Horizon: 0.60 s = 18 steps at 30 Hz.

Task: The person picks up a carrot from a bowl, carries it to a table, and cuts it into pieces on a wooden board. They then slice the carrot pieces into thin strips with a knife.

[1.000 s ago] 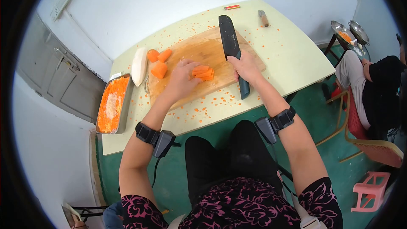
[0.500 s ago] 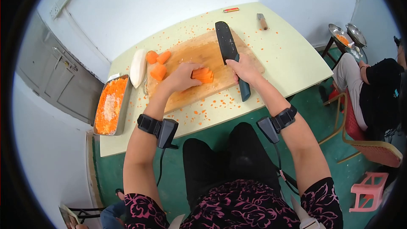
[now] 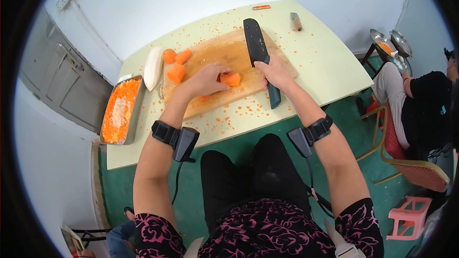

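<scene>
My right hand (image 3: 274, 72) grips the dark handle of a kitchen knife (image 3: 255, 43), its broad black blade lying over the right part of a wooden cutting board (image 3: 229, 50). On the board, my left hand (image 3: 209, 80) curls its thumb and fingers about the left end of a carrot piece (image 3: 232, 80). The blade is apart from that piece. Several other carrot chunks (image 3: 176, 73) rest at the board's left side. Beside them lies a long peeled white radish (image 3: 153, 68).
A metal tray (image 3: 137, 110) of chopped orange and white bits stands at the table's left. Carrot crumbs dot the table (image 3: 325, 62). A wooden-handled peeler-like tool (image 3: 296, 22) and a small red packet (image 3: 261, 7) lie at the back. A person (image 3: 425, 105) sits at right.
The carrot slices that lay fanned out by my left hand now sit together as a compact block. My right hand keeps the knife in nearly the same place; the view has shifted slightly.
</scene>
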Each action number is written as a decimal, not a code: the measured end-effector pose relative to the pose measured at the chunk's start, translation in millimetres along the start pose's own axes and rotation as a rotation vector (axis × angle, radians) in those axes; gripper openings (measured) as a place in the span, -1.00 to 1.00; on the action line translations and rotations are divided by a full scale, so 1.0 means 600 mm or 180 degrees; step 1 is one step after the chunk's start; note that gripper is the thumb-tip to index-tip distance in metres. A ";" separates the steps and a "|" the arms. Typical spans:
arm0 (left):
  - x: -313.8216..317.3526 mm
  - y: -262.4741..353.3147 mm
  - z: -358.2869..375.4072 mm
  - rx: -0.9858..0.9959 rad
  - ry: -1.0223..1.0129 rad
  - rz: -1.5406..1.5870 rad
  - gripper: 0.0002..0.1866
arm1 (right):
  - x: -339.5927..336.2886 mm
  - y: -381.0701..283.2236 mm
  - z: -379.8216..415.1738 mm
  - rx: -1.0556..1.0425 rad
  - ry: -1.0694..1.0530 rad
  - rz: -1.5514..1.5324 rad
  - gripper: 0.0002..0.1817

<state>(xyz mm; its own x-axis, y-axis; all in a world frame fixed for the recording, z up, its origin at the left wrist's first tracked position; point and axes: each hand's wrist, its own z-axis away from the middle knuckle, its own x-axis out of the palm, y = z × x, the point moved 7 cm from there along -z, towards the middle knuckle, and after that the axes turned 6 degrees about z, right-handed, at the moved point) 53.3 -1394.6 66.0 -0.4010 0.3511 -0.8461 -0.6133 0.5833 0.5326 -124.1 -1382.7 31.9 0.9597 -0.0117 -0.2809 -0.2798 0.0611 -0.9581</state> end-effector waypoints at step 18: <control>0.001 -0.004 -0.033 0.0028 -0.0425 -0.0302 -0.47 | 0.001 -0.008 0.004 -0.0035 0.0023 0.0004 -0.78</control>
<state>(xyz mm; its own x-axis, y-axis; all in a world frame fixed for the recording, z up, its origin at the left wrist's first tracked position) 40.8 -1410.4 64.9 -0.2471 0.3879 -0.8879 -0.6378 0.6247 0.4505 -121.9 -1380.5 36.2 0.9591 -0.0187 -0.2826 -0.2814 0.0501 -0.9583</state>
